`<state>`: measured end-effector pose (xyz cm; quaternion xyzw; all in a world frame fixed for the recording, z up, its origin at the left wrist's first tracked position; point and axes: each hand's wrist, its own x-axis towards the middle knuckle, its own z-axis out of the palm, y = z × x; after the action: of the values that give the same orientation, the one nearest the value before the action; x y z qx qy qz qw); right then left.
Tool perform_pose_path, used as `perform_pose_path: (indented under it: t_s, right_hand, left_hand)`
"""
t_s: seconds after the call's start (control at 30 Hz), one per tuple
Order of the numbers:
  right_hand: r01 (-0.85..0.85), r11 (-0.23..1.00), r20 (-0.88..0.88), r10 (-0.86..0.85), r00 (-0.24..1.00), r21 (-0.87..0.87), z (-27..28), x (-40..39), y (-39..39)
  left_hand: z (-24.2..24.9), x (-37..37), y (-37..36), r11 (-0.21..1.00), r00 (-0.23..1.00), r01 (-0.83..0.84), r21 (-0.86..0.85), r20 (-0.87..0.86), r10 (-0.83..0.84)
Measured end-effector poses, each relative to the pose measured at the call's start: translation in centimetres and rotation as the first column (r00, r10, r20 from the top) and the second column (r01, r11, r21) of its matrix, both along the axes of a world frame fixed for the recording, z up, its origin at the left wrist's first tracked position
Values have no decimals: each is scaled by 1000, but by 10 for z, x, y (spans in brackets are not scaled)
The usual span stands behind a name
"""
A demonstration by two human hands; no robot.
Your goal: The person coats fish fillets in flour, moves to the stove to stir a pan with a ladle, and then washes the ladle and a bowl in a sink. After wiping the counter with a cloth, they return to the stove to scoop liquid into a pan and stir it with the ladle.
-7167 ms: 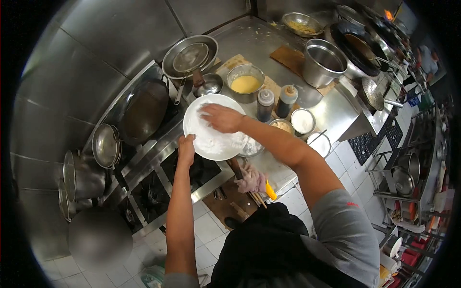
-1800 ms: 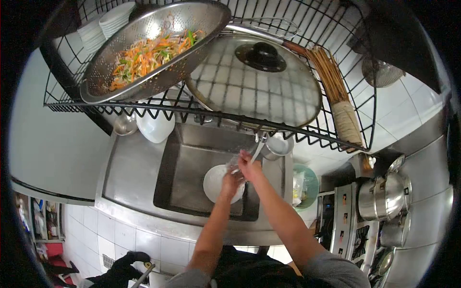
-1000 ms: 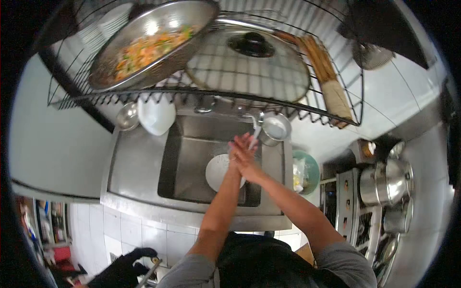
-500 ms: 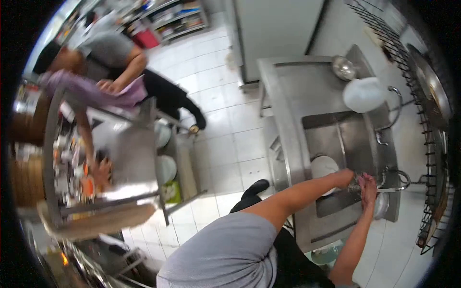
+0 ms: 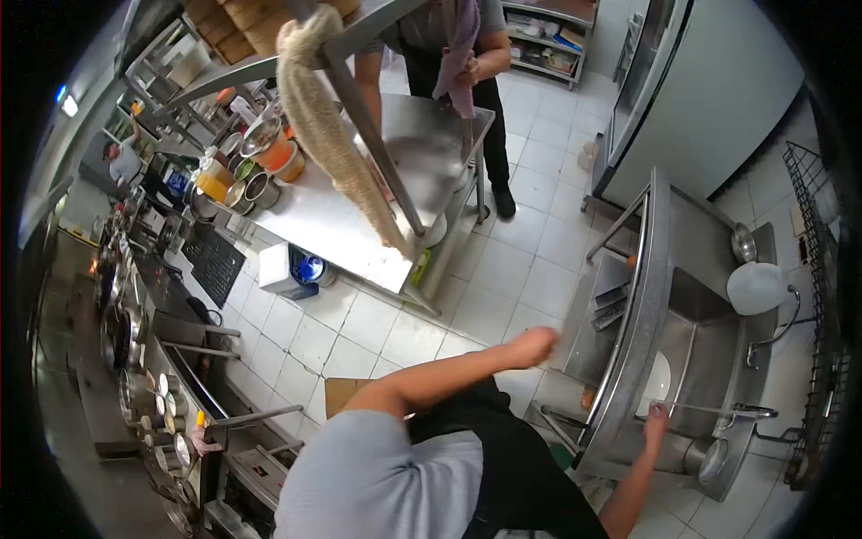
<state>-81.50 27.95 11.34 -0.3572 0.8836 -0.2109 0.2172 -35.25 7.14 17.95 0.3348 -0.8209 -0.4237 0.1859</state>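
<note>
My left hand (image 5: pixel 534 348) is raised over the floor in front of my body, away from the sink. It looks rounded and is smeared by motion, so its fingers do not show clearly. My right hand (image 5: pixel 658 418) is at the near end of the steel sink (image 5: pixel 696 296), close to a tap (image 5: pixel 754 411). A thin bright line, perhaps water, runs from the tap towards that hand. Its fingers are too small and foreshortened to read. Inside the basin lies a white round dish (image 5: pixel 659 382), partly visible beyond my right hand.
A white bowl-like container (image 5: pixel 756 288) and a metal bowl (image 5: pixel 743 242) stand by the sink. Across the aisle, a co-worker holds a purple cloth (image 5: pixel 458 58) beside a steel table (image 5: pixel 332 229) with several containers. Pans and a stove line the left. A wire rack (image 5: pixel 822 359) hangs right.
My hands were together by the tap; my left hand has moved away leftwards while my right stays near the sink. My view has turned left, showing more of the table and stove.
</note>
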Motion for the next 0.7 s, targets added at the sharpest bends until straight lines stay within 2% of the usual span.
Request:
perform_pose_path:
  t_s: [0.03, 0.07, 0.1, 0.13, 0.17, 0.2, 0.23, 0.27, 0.3, 0.33, 0.37, 0.43, 0.47, 0.5, 0.53, 0.57, 0.6, 0.63, 0.67, 0.7]
  right_hand:
    - [5, 1000, -4, -5, 1000, -8, 4, 18, 6]
    - [-83, 995, -200, 70, 977, -57, 6, 43, 14]
    - [-186, 979, -392, 139, 909, -85, 8, 63, 21]
    - [-197, 974, -407, 135, 903, -114, 17, 81, 23]
    - [-214, 970, -415, 148, 898, -116, 25, 89, 26]
    - [-169, 974, -367, 104, 924, -149, 32, 95, 29]
    - [-127, 975, -316, 66, 947, -179, 39, 102, 30]
    - [-158, 970, -319, 93, 943, -184, 52, 114, 26]
    - [-35, 993, -209, 12, 978, -109, 69, 127, 20]
    - [84, 996, -108, -85, 990, -18, 78, 139, 12]
    - [64, 997, -113, -67, 991, -31, 76, 147, 4]
    - [-166, 979, -213, 138, 967, -118, 72, 178, -8]
    - [-594, 796, -789, 290, 542, -115, 67, 197, -19]
    - [-589, 799, -790, 284, 542, -117, 75, 227, -34]
    - [-556, 792, -633, 300, 714, -251, 88, 258, -60]
    - [-513, 777, -431, 348, 833, -364, 99, 294, -86]
    - [-352, 831, -174, 306, 936, -431, 108, 331, -105]
    - [-185, 882, 94, 248, 964, -434, 119, 366, -123]
    - [-285, 881, -60, 284, 957, -377, 126, 393, -137]
    - [-350, 859, -60, 354, 933, -374, 117, 411, -152]
  left_hand:
    - [-20, 52, 8, 995, 996, -63, 74, -59, 67]
    - [-10, 104, 19, 950, 988, -145, 278, -17, 156]
    - [-23, 154, 35, 939, 974, -180, 293, -82, 213]
    - [-48, 206, 48, 939, 978, -208, 273, 95, 188]
    - [-74, 255, 66, 896, 942, -304, 324, 240, 233]
    - [-102, 303, 82, 883, 876, -347, 315, 445, 186]
    - [-93, 331, 99, 851, 592, -453, 266, 803, 64]
    - [-83, 358, 116, 853, 296, -496, 161, 955, -8]
    - [-108, 397, 138, 873, 146, -486, 46, 989, 29]
    - [-74, 415, 141, 693, 218, -716, 77, 969, 117]
    - [-101, 445, 156, 447, 191, -894, -7, 898, 396]
    - [-114, 490, 164, 283, 159, -958, -44, 740, 654]
    - [-120, 509, 152, 291, 166, -956, -45, 734, 659]
    - [-126, 527, 139, 348, 258, -937, -18, 635, 728]
    - [-132, 543, 134, 387, 331, -922, 6, 527, 783]
    - [-135, 554, 124, 483, 372, -873, -59, 560, 740]
    - [-122, 563, 117, 460, 479, -873, 162, 461, 747]
    - [-112, 572, 115, 587, 582, -803, 104, 351, 734]
    - [-114, 582, 106, 618, 598, -777, 120, 446, 666]
    - [-123, 594, 98, 628, 609, -764, 148, 485, 627]
